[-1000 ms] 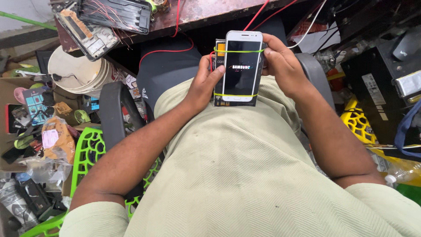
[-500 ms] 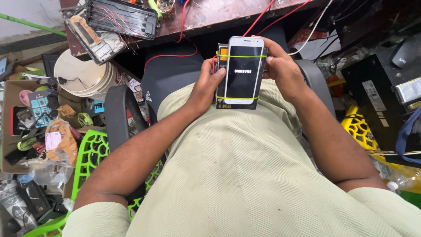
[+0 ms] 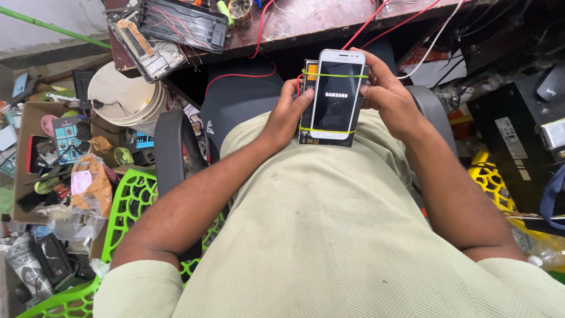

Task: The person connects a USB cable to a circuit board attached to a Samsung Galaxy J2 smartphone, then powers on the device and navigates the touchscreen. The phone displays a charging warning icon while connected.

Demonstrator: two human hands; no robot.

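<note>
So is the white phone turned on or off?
On. The white phone shows white lettering lit on its dark screen, held between the left hand and right hand.

A worn brown workbench (image 3: 306,23) trails red wires (image 3: 259,35). A green plastic chair (image 3: 132,206) sits beside a cluttered cardboard box (image 3: 23,153), under daylight.

Green plastic basket (image 3: 132,203), white bucket (image 3: 120,97)
</note>
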